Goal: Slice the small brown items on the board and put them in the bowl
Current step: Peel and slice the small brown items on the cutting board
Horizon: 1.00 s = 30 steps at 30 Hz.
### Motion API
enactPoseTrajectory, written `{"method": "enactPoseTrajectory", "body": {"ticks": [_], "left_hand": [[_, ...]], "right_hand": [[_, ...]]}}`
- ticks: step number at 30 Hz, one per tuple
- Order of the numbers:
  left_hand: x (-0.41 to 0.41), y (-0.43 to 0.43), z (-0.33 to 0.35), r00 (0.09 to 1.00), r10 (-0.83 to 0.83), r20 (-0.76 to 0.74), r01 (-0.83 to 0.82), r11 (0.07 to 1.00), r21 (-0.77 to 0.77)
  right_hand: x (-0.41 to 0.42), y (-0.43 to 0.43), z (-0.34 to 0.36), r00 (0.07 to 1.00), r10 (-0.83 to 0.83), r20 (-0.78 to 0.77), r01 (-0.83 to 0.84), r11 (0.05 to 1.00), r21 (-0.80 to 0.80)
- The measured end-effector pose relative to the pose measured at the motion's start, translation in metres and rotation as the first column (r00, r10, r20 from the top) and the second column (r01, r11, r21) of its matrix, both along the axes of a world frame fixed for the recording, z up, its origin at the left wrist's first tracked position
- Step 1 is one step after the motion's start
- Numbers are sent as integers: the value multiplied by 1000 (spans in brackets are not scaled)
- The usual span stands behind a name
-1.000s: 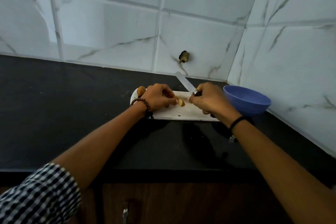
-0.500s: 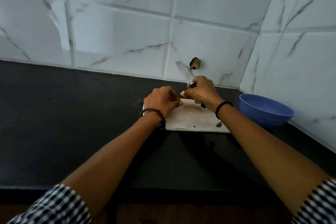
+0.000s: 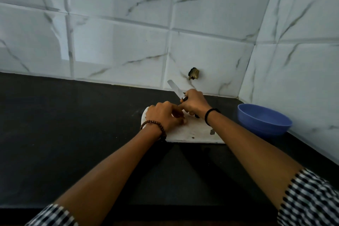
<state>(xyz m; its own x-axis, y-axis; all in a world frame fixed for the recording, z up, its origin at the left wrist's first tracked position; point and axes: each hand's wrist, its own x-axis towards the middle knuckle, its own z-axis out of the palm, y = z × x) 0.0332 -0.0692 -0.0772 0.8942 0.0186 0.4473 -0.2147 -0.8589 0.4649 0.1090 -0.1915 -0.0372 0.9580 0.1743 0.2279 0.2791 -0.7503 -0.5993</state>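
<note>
A white cutting board [image 3: 190, 133] lies on the black counter near the back corner. My left hand [image 3: 163, 117] rests on the board's left part with fingers curled down; whatever it holds is hidden under them. My right hand [image 3: 194, 103] grips the dark handle of a knife [image 3: 175, 88], whose pale blade points up and to the left towards the wall. The two hands touch above the board. The small brown items are hidden by the hands. A blue bowl [image 3: 264, 120] stands to the right of the board, and it looks empty.
White marble-patterned tiled walls meet in a corner behind the bowl. A small dark broken hole [image 3: 193, 73] sits in the back wall just above the knife. The black counter [image 3: 73, 124] stretches wide to the left and in front of the board.
The view has shifted, so board and bowl sit further right. A pale cut piece seen between my hands earlier is now covered. My right hand has lifted, with the blade pointing higher.
</note>
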Motion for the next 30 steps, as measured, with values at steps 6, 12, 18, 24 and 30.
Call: {"method": "enactPoseTrajectory", "body": {"ticks": [6,12,18,24,30], "left_hand": [[3,2,-1,999,-32,-15,32,999,-7],[0,0,3,997,-71,-34,70,997,-45],[-8,-3,7,988,-124,-88,116,990,-82],[-7,-8,6,963,-235,-133,211,962,-171],[-16,-12,9,977,-182,-107,177,982,-59]], "right_hand": [[-5,-7,0,1000,-25,-15,25,999,33],[-33,-31,5,997,-61,-54,66,994,84],[-71,-53,3,993,-62,-96,73,991,116],[-100,-75,3,993,-51,-106,64,990,122],[-120,-88,-4,984,-35,-176,57,991,125]]}}
